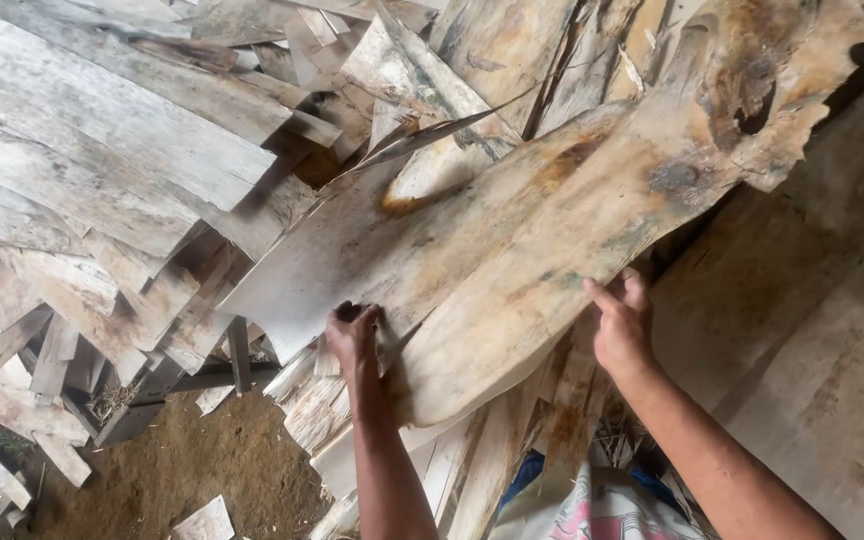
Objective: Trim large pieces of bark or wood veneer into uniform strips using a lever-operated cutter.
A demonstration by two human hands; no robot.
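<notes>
Wood veneer sheets, thin and rough-edged, fill the view. Nearest the camera, patterned cloth [592,505] in pink, white and blue shows at the bottom edge, with two bare forearms rising from it. Left hand [355,335] curls its fingers over the near edge of one sheet, gripping it. Right hand [622,325] presses against the right edge of a second, larger sheet [552,250], fingers together, thumb pointing up; whether it grips from behind cannot be told. This large sheet is long, irregular and pale tan, stained orange and grey, with one dark knot [674,177] and one ragged hole [757,110] near its far end. It lies tilted across the pile [112,150], overlapping the gripped sheet. Beyond and to the left, many grey, weathered strips lie crisscrossed. Brown soil [192,470] shows at lower left.
</notes>
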